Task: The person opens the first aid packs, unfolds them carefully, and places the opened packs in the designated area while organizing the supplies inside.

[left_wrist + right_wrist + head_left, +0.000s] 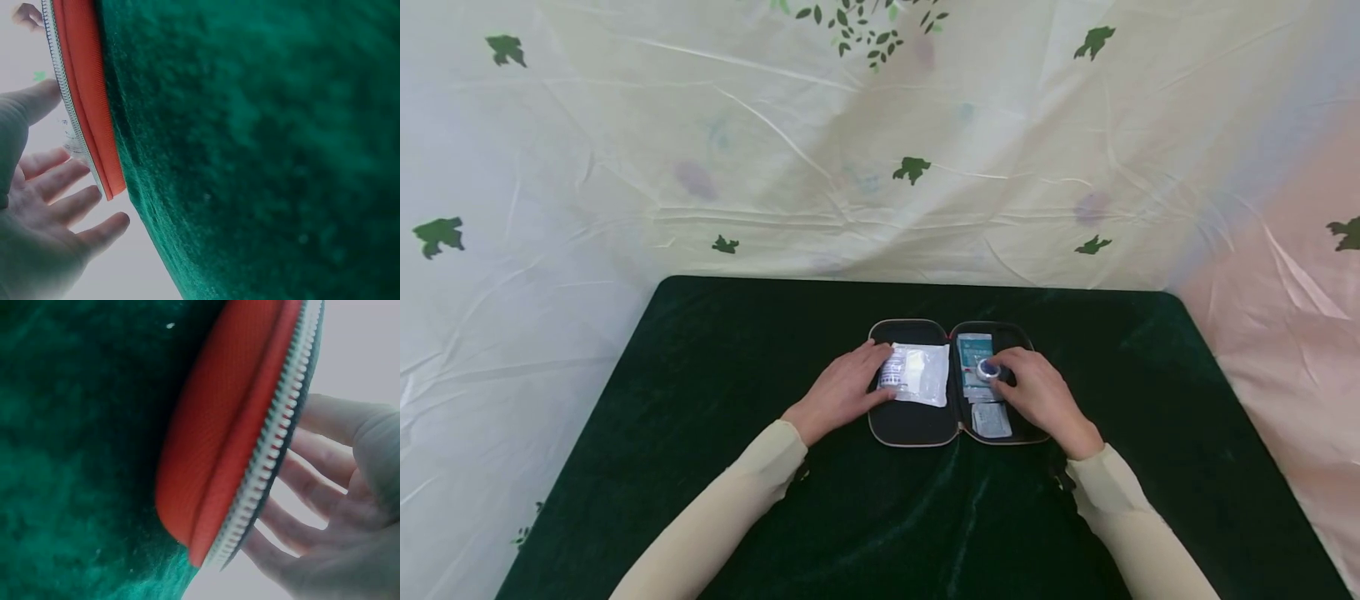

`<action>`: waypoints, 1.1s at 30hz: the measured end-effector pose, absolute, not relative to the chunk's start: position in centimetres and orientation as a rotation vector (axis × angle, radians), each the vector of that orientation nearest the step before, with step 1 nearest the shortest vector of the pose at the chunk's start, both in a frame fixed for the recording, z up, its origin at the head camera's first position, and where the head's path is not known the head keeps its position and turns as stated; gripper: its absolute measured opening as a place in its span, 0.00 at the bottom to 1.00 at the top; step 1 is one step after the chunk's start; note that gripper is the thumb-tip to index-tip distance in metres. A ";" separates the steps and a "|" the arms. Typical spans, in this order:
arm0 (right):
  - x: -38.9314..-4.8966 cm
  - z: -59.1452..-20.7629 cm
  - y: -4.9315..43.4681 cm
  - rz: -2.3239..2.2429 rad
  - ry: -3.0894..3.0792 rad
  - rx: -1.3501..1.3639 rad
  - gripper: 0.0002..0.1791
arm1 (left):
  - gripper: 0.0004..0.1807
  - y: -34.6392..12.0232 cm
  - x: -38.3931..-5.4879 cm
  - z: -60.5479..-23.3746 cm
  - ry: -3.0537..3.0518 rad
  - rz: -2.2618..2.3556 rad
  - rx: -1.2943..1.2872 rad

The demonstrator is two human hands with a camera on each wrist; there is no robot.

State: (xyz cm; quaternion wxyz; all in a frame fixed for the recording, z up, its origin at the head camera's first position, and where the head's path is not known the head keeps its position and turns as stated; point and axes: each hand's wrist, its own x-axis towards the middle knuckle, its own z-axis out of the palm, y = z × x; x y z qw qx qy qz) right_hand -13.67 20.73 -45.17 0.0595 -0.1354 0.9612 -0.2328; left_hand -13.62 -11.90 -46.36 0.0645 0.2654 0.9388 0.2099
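Observation:
A zippered case [913, 430] lies unfolded on the table, its inside black; the left wrist view shows its red outer side [90, 94]. My left hand [844, 385] rests at the left edge of a white printed packet [919, 375] in the left half, fingers spread and fairly straight. In the right half, my right hand [1039, 393] pinches a small white ring-shaped roll [988, 370], apparently tape, between thumb and fingers. It sits over a blue-and-white packet [975, 347]. Below that lies a small pale sachet [991, 420]. The case wall hides the right fingertips in the right wrist view.
A dark green velvet cloth [737, 350] covers the table. Pale fabric [820, 167] with green leaf prints hangs behind the table and on both sides. The raised zipper rim [275, 444] of the case stands between the right wrist camera and the fingertips.

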 end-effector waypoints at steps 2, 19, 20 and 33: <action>-13.5 -45.2 20.8 -0.712 2.908 -0.436 0.20 | 0.38 -11.9 -13.7 -46.3 2.839 0.650 0.803; -10.5 -45.5 24.7 -0.872 2.998 -0.300 0.23 | 0.33 -8.5 -15.1 -44.5 2.960 0.713 0.870; -10.5 -45.4 24.8 -0.863 2.980 -0.289 0.24 | 0.33 -8.0 -15.2 -44.3 2.961 0.713 0.875; -10.3 -45.5 25.5 -0.798 2.856 -0.249 0.30 | 0.31 -2.2 -17.4 -43.8 2.883 0.735 0.961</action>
